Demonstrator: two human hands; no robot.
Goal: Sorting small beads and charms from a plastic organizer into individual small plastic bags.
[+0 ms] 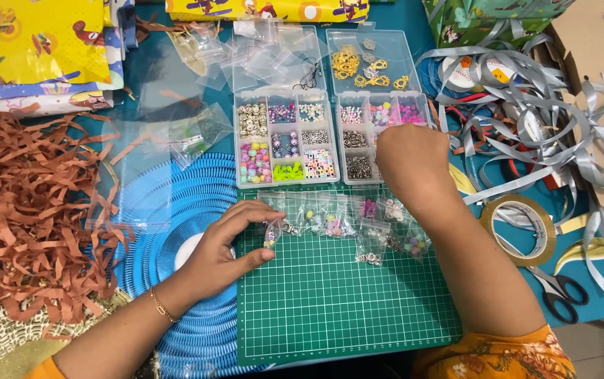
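Green cutting mat (pixel 337 302) lies nearest me at lower centre, its grid bare below a row of small bead packets (pixel 358 224). At far left sits a heap of brown paper shreds (pixel 28 210). My left hand (pixel 228 249) pinches a small clear bag (pixel 272 231) at the mat's upper left corner, thumb and fingers clamped on it. My right hand (pixel 411 161) reaches into the right bead organizer (pixel 379 133), upper centre; its fingertips are hidden, perhaps pinching a bead. Scissors (pixel 561 291) lie lower right.
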